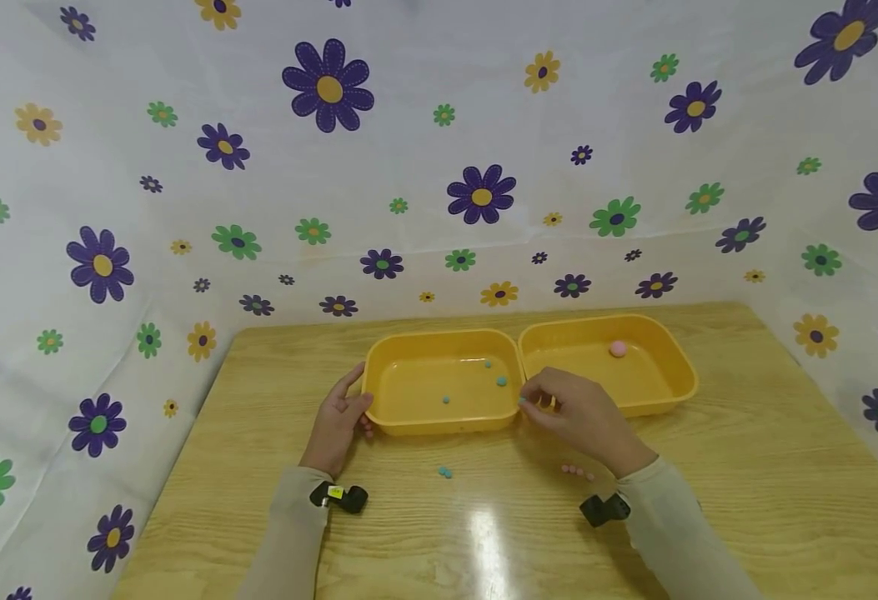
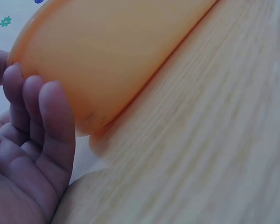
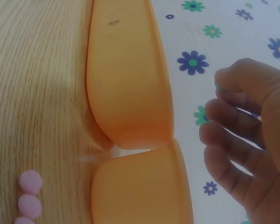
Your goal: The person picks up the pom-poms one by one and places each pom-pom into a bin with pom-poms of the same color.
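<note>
My left hand [image 1: 336, 423] holds the left end of a yellow plastic tray [image 1: 439, 424], thumb at its rim and curled fingers [image 2: 56, 112] against its outer wall. My right hand [image 1: 575, 414] is over the place where this tray meets a second yellow tray [image 1: 649, 408]. Its thumb and index finger pinch a tiny blue ball [image 1: 523, 401], mostly hidden by the fingertips in the right wrist view. In the left tray lie a blue ball [image 1: 501, 381] and two smaller blue balls [image 1: 446, 400]. A larger pink ball [image 1: 618, 349] sits in the right tray.
On the wooden table [image 1: 378, 533], a small cluster of blue balls [image 1: 445, 472] lies before the left tray. A row of several pink balls [image 1: 575, 471] lies under the right forearm. White cloth with printed flowers [image 1: 408, 125] hangs behind and at both sides.
</note>
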Motion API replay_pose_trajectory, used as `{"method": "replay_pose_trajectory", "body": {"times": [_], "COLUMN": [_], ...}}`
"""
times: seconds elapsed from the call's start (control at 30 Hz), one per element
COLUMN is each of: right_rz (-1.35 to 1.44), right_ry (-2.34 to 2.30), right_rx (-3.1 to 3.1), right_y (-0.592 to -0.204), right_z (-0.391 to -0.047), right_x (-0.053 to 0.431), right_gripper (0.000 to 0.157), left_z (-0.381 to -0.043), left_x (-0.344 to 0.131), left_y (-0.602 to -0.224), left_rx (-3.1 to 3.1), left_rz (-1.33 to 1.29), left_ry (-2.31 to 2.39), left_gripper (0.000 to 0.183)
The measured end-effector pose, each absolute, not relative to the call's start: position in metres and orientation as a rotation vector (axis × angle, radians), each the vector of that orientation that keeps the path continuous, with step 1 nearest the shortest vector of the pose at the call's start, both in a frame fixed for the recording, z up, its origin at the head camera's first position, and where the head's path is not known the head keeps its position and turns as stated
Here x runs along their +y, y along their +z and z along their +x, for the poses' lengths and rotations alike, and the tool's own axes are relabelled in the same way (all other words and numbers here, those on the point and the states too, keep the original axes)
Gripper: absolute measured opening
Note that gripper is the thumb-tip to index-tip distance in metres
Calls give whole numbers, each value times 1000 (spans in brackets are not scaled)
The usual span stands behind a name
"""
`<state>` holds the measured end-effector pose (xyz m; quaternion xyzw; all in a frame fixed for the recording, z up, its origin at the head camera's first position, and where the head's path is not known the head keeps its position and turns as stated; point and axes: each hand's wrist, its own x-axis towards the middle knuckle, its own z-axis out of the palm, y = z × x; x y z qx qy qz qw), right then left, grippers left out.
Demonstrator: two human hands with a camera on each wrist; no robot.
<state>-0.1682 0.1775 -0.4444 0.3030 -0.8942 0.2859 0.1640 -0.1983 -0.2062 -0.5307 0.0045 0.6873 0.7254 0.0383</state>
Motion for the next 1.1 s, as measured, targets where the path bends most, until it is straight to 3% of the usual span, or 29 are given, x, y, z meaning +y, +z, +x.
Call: {"method": "replay_pose_trajectory", "body": {"times": [1.1], "right_rz": [841], "right_ry": [817], "right_rx": [-2600], "right_y": [-449], "right_z": [-168], "right_x": [172], "right_gripper": [10], "left_z": [-196], "left_x": [-205], "left_y": [-526], "left_rx": [2118], "left_rz": [-18], "left_ry": [2237], "left_gripper": [52]}}
